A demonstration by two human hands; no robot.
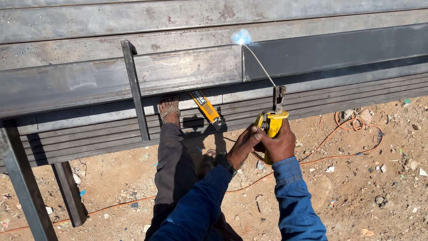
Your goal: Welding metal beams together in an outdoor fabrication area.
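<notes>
Outdoors, hard sunlight. Sandy ground is littered with stones and scraps; sharp shadows are cast beneath stacked steel beams.

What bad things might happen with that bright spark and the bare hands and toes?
1. The bright arc at the tip of the welding rod may throw hot sparks onto the bare right hand and left hand gripping the yellow holder.
2. The sandalled foot rests on the steel bars just below the weld, so falling drops could burn the toes.
3. The orange cable lies looped on the dirt, a likely trip hazard.
</notes>
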